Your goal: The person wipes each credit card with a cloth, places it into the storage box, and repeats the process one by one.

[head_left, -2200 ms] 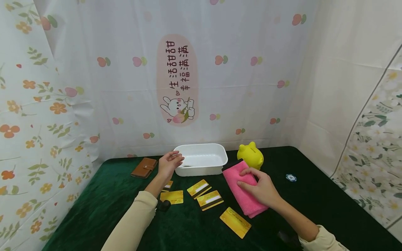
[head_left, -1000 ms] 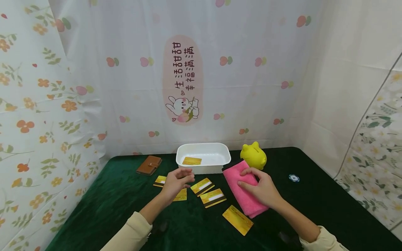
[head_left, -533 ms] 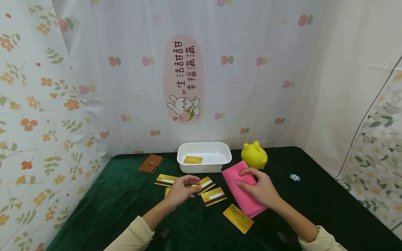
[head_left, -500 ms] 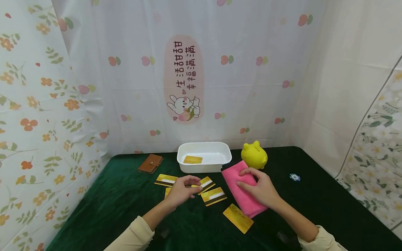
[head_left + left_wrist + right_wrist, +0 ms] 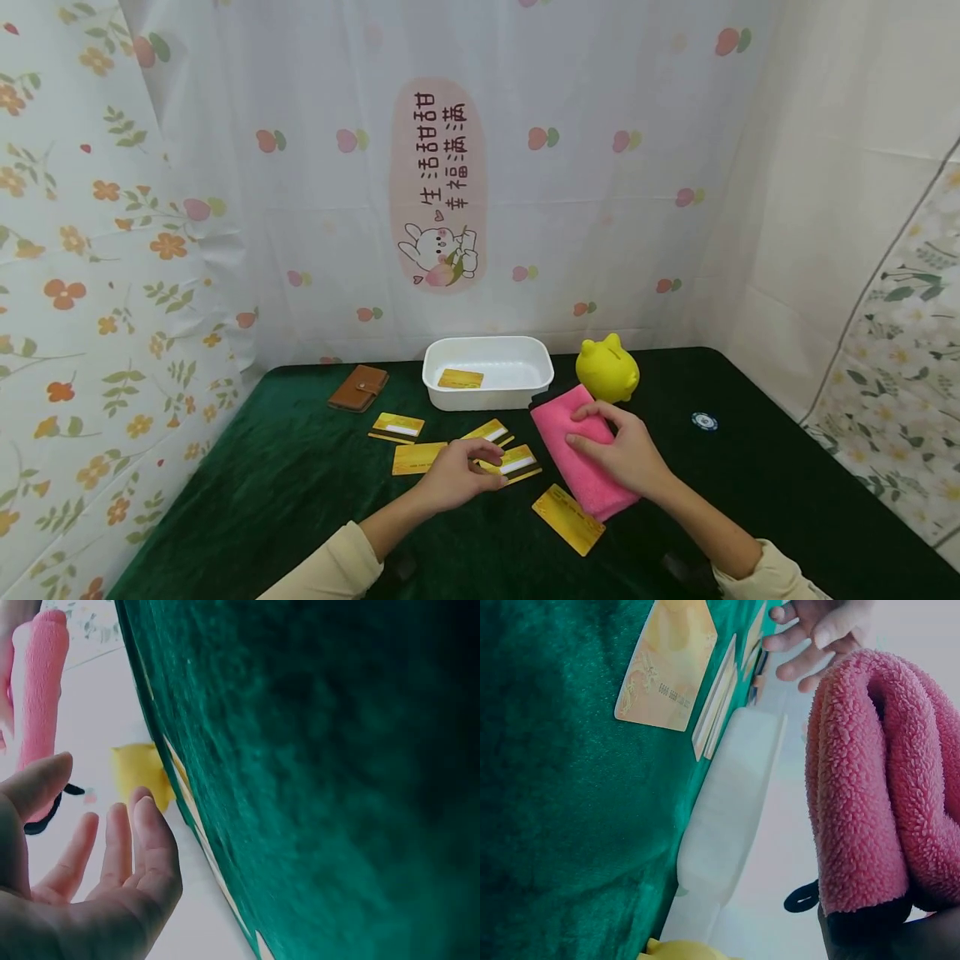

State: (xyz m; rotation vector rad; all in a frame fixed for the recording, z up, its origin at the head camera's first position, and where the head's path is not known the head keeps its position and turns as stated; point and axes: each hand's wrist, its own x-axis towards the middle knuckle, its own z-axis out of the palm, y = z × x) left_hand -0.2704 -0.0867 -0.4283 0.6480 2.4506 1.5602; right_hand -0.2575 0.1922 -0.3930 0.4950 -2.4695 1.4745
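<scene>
My right hand (image 5: 628, 450) grips a folded pink towel (image 5: 557, 419) with a dark edge band and a small black loop, holding it raised in the right wrist view. My left hand (image 5: 456, 477) has its fingers loosely bent and nothing between them. In the head view it overlaps two gold bank cards, one of them a striped card (image 5: 523, 463) near its fingertips. Another gold card (image 5: 417, 459) lies just left of that hand, and a further striped card (image 5: 397, 427) behind it. Nearest to me, a gold card (image 5: 568, 521) lies below the towel.
At the back stands a white plastic basin (image 5: 487, 401) with one gold card (image 5: 461, 379) inside. A brown wallet (image 5: 358, 388) lies to its left, a yellow piggy bank (image 5: 607, 371) to its right. Farther right is a poker chip (image 5: 704, 422). Printed curtains surround the green cloth-covered table.
My left hand has drawn back from the basin and moved forward-right over the cards. The gold card in the basin has come into view. My right hand keeps its hold on the towel.
</scene>
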